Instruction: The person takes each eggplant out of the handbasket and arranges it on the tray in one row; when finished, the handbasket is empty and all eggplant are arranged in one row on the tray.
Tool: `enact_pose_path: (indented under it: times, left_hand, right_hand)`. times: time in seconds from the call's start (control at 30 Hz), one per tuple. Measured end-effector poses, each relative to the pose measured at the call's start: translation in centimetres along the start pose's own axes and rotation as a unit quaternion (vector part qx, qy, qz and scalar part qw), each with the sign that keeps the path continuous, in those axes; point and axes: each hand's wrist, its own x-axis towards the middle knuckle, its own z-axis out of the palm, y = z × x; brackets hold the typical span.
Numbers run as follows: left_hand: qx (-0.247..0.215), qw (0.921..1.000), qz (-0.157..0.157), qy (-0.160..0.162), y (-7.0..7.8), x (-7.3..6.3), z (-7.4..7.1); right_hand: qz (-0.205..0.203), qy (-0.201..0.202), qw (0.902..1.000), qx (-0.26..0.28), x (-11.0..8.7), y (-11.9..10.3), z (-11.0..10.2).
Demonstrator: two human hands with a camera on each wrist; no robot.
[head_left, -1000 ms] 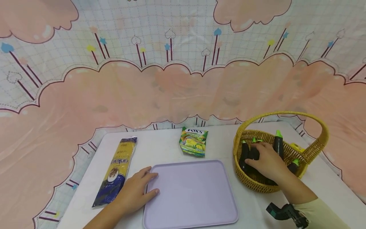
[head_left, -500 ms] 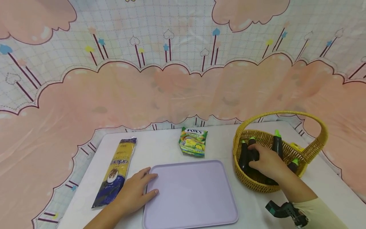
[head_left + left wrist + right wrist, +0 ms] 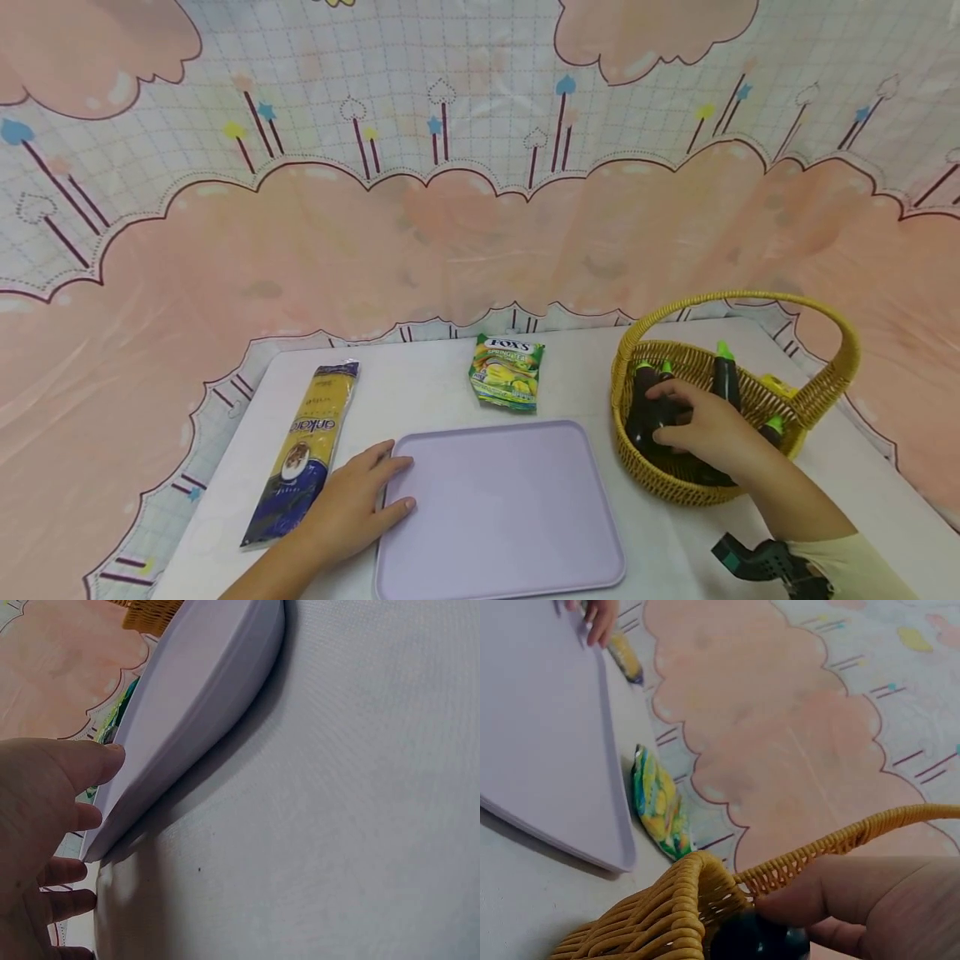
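Note:
My right hand (image 3: 708, 429) reaches into a yellow wicker basket (image 3: 645, 477). Its thumb and fingers hold a dark eggplant (image 3: 759, 939), which is partly hidden by the hand and the basket wall. More eggplants with green stems lie around it, one eggplant (image 3: 725, 382) leaning upright behind the hand. My left hand (image 3: 351, 510) rests at the left edge of a lilac tray (image 3: 498, 508), fingers spread and loosely bent, with the thumb and a fingertip over the rim.
A yellow and blue "ankara" packet (image 3: 303, 454) lies left of the tray. Behind the tray sits a green Fox's candy bag (image 3: 507, 372). The basket's tall handle (image 3: 738, 296) arches above its contents. A yellow item (image 3: 780, 385) shows inside the basket at the right.
Inside the basket my right hand has shifted slightly, and the eggplants near its fingers have moved a little. The left hand and tray stay where they were.

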Motion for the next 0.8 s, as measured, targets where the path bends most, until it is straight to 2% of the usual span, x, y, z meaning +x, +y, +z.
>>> enact_pose_path:
  times: [0.1, 0.2, 0.4, 0.6, 0.8]
  left_hand:
    - [0.001, 1.0, -0.007, -0.002, -0.1, 0.0, 0.0]
    - [0.003, 1.0, -0.008, -0.004, -0.1, 0.1, 0.0]
    - [0.005, 0.9997, -0.015, -0.016, -0.4, 0.3, -0.5]
    - [-0.002, 0.9993, -0.023, -0.031, -0.7, 0.3, -1.0]
    - [-0.037, 0.9975, -0.022, -0.056, -1.6, 0.6, -1.6]
  right_hand:
    - [-0.005, -0.008, 0.9988, 0.048, -0.5, 0.2, -0.2]
    - [-0.006, -0.01, 0.9973, 0.073, -1.1, 0.3, -0.4]
    - [-0.015, -0.016, 0.9934, 0.112, -2.7, 0.2, -0.7]
    - [-0.023, -0.023, 0.9915, 0.126, -4.8, 0.0, -0.5]
    - [-0.037, -0.059, 0.9809, 0.182, -6.7, 0.2, 0.3]
